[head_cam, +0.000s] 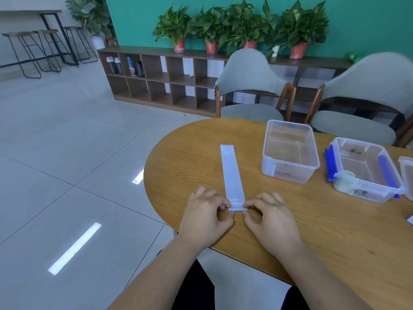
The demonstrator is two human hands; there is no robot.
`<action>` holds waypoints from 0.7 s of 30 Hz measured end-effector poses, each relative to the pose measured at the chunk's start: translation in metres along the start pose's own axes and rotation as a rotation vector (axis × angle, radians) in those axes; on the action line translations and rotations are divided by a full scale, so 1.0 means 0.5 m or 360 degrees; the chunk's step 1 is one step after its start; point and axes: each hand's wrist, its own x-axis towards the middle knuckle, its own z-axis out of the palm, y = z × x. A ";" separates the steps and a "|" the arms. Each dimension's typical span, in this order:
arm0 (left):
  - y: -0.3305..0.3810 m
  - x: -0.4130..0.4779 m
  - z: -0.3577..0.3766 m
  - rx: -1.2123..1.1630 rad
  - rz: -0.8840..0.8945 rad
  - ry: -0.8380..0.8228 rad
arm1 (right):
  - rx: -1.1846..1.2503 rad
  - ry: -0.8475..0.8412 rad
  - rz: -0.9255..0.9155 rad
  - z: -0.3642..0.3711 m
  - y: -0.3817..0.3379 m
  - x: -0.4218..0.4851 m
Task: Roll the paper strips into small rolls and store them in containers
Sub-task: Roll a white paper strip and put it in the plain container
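Our left hand (204, 211) and right hand (268, 214) each pinch a near corner of the pale lilac paper strip (231, 173), which lies flat on the wooden table (190, 157), long axis pointing away from us, near end just curled, "20" printed at the far end.

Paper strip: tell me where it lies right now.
In the head view, the paper strip lies flat on the wooden table, left of the lidless clear container, with its near end pinched between the left hand and the right hand.
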 end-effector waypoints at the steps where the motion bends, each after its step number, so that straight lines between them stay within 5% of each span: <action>1: 0.000 0.000 0.001 0.0004 -0.0003 -0.0001 | 0.0001 -0.0005 0.0007 0.001 0.002 0.000; 21: 0.002 0.002 -0.001 -0.0010 -0.0040 -0.0006 | -0.0029 -0.0149 0.0098 0.004 0.002 0.007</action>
